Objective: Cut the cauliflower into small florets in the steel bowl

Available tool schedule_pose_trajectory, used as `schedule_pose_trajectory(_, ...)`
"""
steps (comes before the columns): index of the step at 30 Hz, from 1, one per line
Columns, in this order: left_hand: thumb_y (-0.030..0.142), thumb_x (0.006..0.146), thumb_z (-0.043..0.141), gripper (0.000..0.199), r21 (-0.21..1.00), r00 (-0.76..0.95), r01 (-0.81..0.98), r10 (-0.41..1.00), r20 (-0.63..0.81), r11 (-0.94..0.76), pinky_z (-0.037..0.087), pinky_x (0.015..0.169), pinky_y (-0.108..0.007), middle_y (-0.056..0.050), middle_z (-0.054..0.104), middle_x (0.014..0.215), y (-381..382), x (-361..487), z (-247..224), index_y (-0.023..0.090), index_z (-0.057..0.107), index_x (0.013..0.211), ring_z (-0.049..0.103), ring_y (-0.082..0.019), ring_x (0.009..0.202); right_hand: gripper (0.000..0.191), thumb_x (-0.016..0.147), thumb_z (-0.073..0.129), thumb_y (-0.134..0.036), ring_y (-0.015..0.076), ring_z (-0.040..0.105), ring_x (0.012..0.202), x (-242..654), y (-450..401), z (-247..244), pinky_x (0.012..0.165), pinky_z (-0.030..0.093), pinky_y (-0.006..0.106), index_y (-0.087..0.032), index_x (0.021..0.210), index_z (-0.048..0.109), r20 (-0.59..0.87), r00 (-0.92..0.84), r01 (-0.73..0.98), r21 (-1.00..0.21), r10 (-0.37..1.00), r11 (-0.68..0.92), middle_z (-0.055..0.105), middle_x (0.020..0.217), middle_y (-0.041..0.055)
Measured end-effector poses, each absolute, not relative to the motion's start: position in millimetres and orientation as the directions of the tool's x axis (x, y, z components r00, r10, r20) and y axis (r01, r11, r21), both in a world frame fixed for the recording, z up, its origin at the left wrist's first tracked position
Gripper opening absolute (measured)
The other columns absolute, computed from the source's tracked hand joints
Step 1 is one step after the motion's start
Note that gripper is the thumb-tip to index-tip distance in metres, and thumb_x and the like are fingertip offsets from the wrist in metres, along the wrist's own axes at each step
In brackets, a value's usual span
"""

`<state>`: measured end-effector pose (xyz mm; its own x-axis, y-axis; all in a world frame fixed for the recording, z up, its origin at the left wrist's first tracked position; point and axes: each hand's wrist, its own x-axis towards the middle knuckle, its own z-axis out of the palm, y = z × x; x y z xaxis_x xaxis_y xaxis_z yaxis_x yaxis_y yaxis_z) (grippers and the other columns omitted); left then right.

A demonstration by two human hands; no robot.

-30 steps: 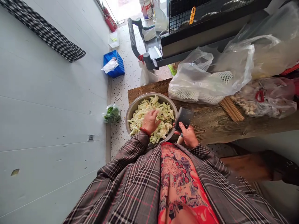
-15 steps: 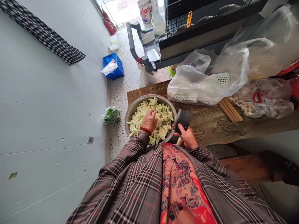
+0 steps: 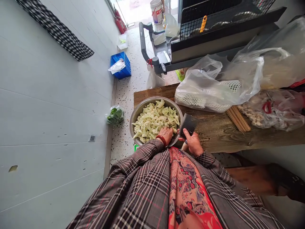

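A round metal bowl [image 3: 132, 116] full of cut cauliflower pieces [image 3: 152, 119] stands at the left end of the wooden table. My left hand [image 3: 166, 135], with a red bangle at the wrist, reaches into the near right side of the bowl; its fingertips are down among the florets, and whether they grip one cannot be made out. Just right of the bowl, my right hand [image 3: 193, 142] is wrapped round the handle of a cleaver [image 3: 189, 123], whose dark, broad blade points up and away beside the rim.
On the wooden table [image 3: 214, 133] lie plastic bags [image 3: 202, 92] and a bundle of wooden sticks [image 3: 238, 118]. A black cart [image 3: 190, 52] stands behind. Left on the floor are a blue crate [image 3: 124, 67] and bagged greens [image 3: 115, 115].
My left hand has moved from the middle of the bowl toward its near right edge. My right hand still holds the cleaver beside the bowl. The view has shifted slightly.
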<state>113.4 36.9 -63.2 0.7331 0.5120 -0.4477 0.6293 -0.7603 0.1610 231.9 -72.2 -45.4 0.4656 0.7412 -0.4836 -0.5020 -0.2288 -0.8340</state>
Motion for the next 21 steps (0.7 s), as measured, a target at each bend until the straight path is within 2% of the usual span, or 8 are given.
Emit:
schedule_pose_trajectory(5, 0.022, 0.077, 0.058, 0.031, 0.196, 0.743, 0.640, 0.535, -0.402, -0.743, 0.042, 0.086, -0.039, -0.013, 0.065, 0.100, 44, 105, -66, 0.015, 0.061, 0.107, 0.055, -0.028, 0.104, 0.048, 0.073, 0.066, -0.055, 0.0247, 0.070, 0.090, 232, -74, -42, 0.054, 0.060, 0.029, -0.017, 0.103, 0.066, -0.475, 0.465, -0.495, -0.839, 0.747, -0.226, 0.072, 0.103, 0.0104)
schedule_pose_trajectory(7, 0.023, 0.073, 0.061, 0.034, 0.289, 0.726, 0.684, 0.590, -0.352, -0.670, 0.043, 0.084, -0.037, -0.010, 0.065, 0.095, 47, 98, -67, 0.017, 0.061, 0.107, 0.056, -0.025, 0.100, 0.049, 0.073, 0.066, -0.056, 0.0246, 0.069, 0.091, 233, -75, -41, 0.054, 0.060, 0.028, -0.017, 0.104, 0.065, -0.472, 0.480, -0.496, -0.841, 0.739, -0.215, 0.072, 0.103, 0.0106)
schedule_pose_trajectory(10, 0.024, 0.071, 0.064, 0.044, 0.610, 0.604, 0.714, 0.743, -0.288, -0.344, 0.045, 0.075, -0.031, -0.004, 0.063, 0.087, 56, 85, -66, 0.017, 0.055, 0.114, 0.057, -0.017, 0.081, 0.050, 0.074, 0.065, -0.056, 0.0243, 0.069, 0.093, 234, -76, -40, 0.056, 0.060, 0.028, -0.017, 0.105, 0.064, -0.475, 0.489, -0.501, -0.839, 0.732, -0.210, 0.072, 0.104, 0.0105)
schedule_pose_trajectory(12, 0.027, 0.072, 0.065, 0.050, 0.809, 0.504, 0.585, 0.805, -0.312, -0.053, 0.045, 0.068, -0.026, -0.001, 0.061, 0.082, 64, 75, -60, 0.016, 0.050, 0.119, 0.055, -0.012, 0.070, 0.050, 0.074, 0.065, -0.056, 0.0242, 0.069, 0.093, 234, -76, -40, 0.057, 0.061, 0.029, -0.017, 0.105, 0.064, -0.470, 0.482, -0.493, -0.843, 0.739, -0.215, 0.072, 0.104, 0.0104)
schedule_pose_trajectory(14, 0.033, 0.071, 0.067, 0.053, 0.901, 0.436, 0.388, 0.822, -0.367, 0.196, 0.044, 0.063, -0.023, 0.000, 0.060, 0.080, 72, 64, -51, 0.015, 0.048, 0.118, 0.054, -0.010, 0.066, 0.051, 0.073, 0.065, -0.057, 0.0247, 0.069, 0.092, 233, -75, -40, 0.058, 0.061, 0.030, -0.016, 0.103, 0.065, -0.465, 0.469, -0.475, -0.849, 0.751, -0.229, 0.072, 0.104, 0.0112)
schedule_pose_trajectory(18, 0.037, 0.069, 0.071, 0.047, 0.865, 0.383, 0.094, 0.784, -0.488, 0.492, 0.048, 0.064, -0.022, -0.004, 0.062, 0.093, 80, 46, -31, 0.016, 0.053, 0.107, 0.058, -0.010, 0.074, 0.052, 0.073, 0.065, -0.059, 0.0263, 0.068, 0.095, 230, -72, -37, 0.059, 0.060, 0.032, -0.015, 0.101, 0.067, -0.440, 0.428, -0.434, -0.866, 0.790, -0.248, 0.071, 0.106, 0.0123)
schedule_pose_trajectory(21, 0.034, 0.075, 0.065, 0.046, 0.807, 0.363, -0.020, 0.756, -0.544, 0.590, 0.053, 0.065, -0.026, -0.007, 0.062, 0.102, 75, 41, -22, 0.019, 0.051, 0.115, 0.061, -0.012, 0.078, 0.051, 0.075, 0.065, -0.059, 0.0261, 0.068, 0.096, 226, -69, -32, 0.063, 0.060, 0.033, -0.016, 0.103, 0.068, -0.397, 0.361, -0.403, -0.882, 0.844, -0.243, 0.071, 0.108, 0.0108)
